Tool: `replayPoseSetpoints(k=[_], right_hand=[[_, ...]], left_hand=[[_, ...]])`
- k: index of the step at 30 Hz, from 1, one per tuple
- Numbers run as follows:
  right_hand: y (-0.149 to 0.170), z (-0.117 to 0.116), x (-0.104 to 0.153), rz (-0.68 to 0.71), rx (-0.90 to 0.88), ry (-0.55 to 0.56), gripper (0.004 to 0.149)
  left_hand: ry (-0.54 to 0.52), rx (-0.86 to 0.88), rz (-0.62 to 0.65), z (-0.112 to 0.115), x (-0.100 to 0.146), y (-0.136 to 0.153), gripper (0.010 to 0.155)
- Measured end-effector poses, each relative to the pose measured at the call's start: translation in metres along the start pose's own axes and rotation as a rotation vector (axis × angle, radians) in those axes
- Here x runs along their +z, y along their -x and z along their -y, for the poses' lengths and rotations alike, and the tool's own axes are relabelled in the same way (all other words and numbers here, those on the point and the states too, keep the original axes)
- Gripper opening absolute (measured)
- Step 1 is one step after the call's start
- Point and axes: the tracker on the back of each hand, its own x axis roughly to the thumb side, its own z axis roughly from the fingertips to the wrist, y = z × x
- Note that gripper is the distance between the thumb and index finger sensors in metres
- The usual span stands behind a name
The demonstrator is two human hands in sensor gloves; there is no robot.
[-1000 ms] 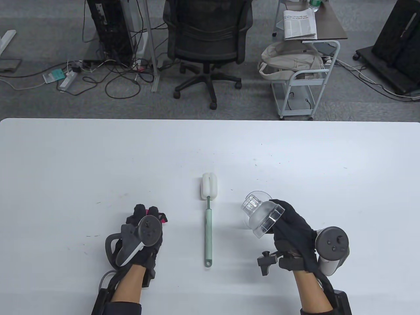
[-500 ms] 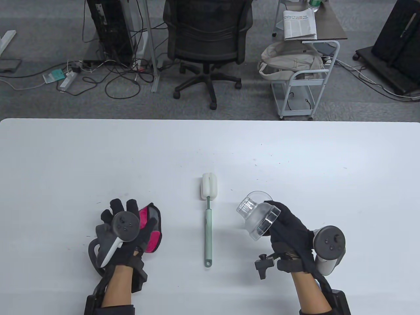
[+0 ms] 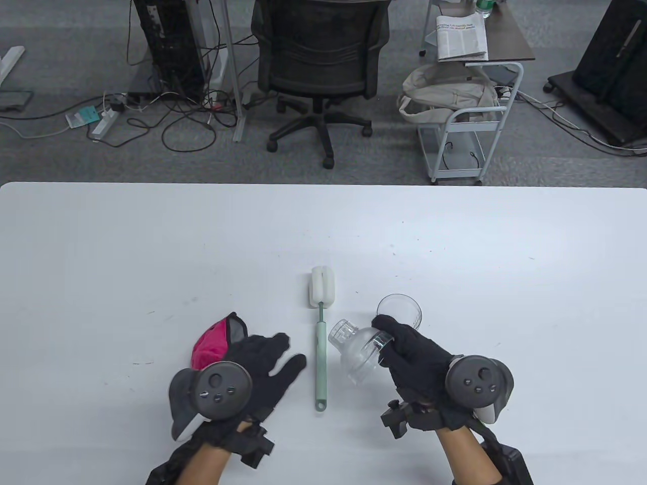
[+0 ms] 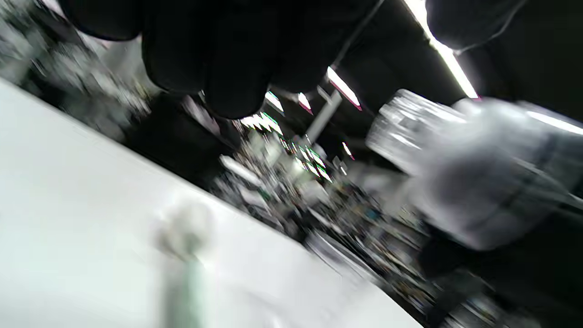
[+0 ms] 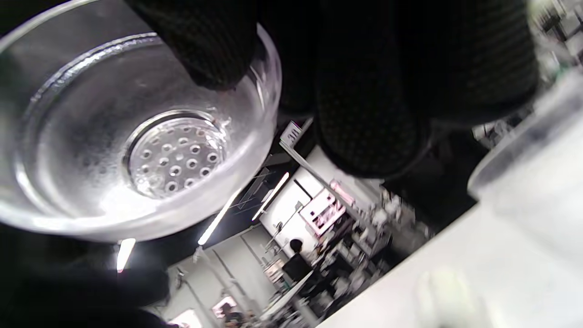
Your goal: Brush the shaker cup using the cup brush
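Shaker cup (image 3: pixel 399 309) stands far of the right hand (image 3: pixel 419 361), which holds its clear lid (image 3: pixel 359 351); left hand (image 3: pixel 252 369) is open, holding nothing.

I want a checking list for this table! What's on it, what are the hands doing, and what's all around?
Surface: white table, a few small specks.
Job's things: cup brush lies flat between the hands, sponge end pointing away; clear shaker lid, with strainer holes in the right wrist view, held above the table; clear shaker cup stands upright behind it.
Clutter: pink and grey cloth beside the left hand.
Hands: left hand open, fingers spread, holding nothing; right hand grips the lid's rim.
Cables: nothing seen on the table; tangled cables and a power strip on the floor.
Surroundings: office chair, cart with a bag, newspaper.
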Motion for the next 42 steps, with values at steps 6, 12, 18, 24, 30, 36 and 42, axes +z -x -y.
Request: replayPoseSetpoints(k=[6,12,18,24,30,36,42], right_hand=[[-0.004,-0.004,0.003,0.080,0.138,-0.013,0.046],[0.033,0.012,-0.006,-0.064,-0.488,-0.294,0.068],[0.057,0.020,-0.005,-0.125,-0.455,-0.206,0.085],[0.073,0.018,-0.004,-0.175,-0.309,-0.220,0.084],[0.089,0.011,-0.002,-0.264,-0.307,-0.277,0.083],[0.097,0.006,-0.001,-0.311,-0.296,-0.309,0.082],[0.100,0.004,0.002,-0.331,-0.290,-0.323,0.082]], left_hand=[[0.034,0.290,-0.051,0.021,-0.027,-0.020,0.088],[-0.032,0.299,0.020,0.035,-0.061,-0.019,0.079],[0.110,0.257,0.006,0.058,-0.096,-0.032,0.082],[0.138,0.178,-0.017,0.082,-0.120,-0.036,0.083],[0.206,0.159,-0.078,0.096,-0.134,-0.028,0.082],[0.226,0.131,-0.108,0.107,-0.138,-0.021,0.082],[0.209,0.087,-0.115,0.115,-0.138,-0.018,0.082]])
